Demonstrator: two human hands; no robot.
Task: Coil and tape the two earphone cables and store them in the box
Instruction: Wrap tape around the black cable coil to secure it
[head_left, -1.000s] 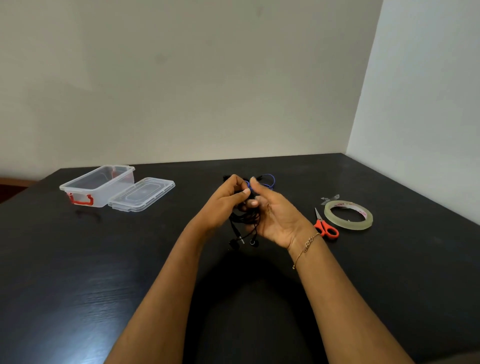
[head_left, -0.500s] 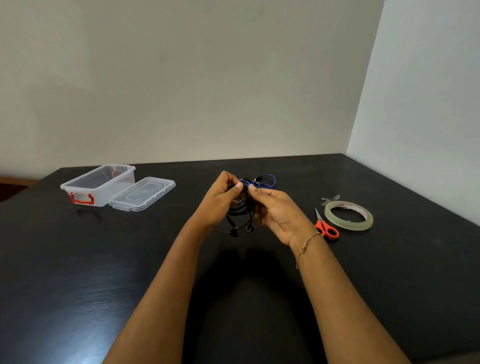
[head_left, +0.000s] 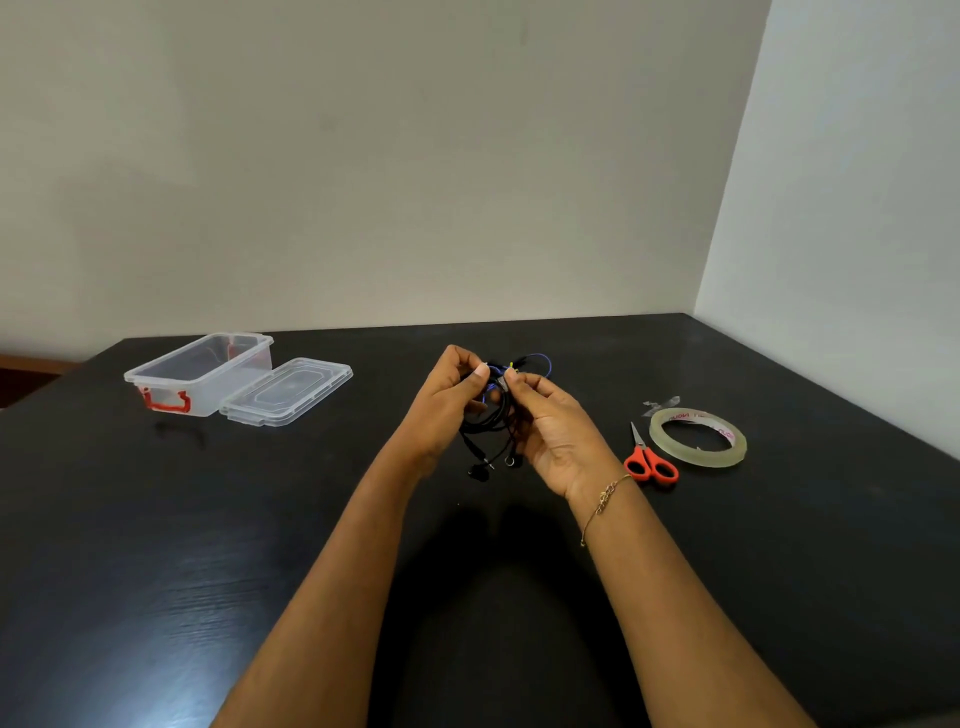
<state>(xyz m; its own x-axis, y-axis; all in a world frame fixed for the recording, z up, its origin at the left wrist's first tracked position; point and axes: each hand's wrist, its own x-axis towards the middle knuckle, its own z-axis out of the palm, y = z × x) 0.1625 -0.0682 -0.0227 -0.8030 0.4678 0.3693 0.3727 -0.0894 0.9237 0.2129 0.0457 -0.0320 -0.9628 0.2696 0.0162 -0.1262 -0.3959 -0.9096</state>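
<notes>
A coil of black earphone cable (head_left: 485, 423) hangs between my two hands above the middle of the black table, its earbuds dangling below. My left hand (head_left: 447, 402) pinches the top of the coil with thumb and fingers. My right hand (head_left: 553, 428) pinches the same spot from the right, where a small piece of tape seems to sit. A blue earphone cable (head_left: 535, 361) lies on the table just behind my hands. The clear plastic box (head_left: 200, 371) with a red latch stands open at the far left, its lid (head_left: 288, 392) beside it.
A roll of clear tape (head_left: 697, 435) lies to the right with a loose tape end behind it. Red-handled scissors (head_left: 648, 457) lie next to the roll. Walls close off the table's back and right sides.
Both hands have risen slightly and drawn together at the top of the black coil. The right hand's fingers turned from cupping the coil to pinching it.
</notes>
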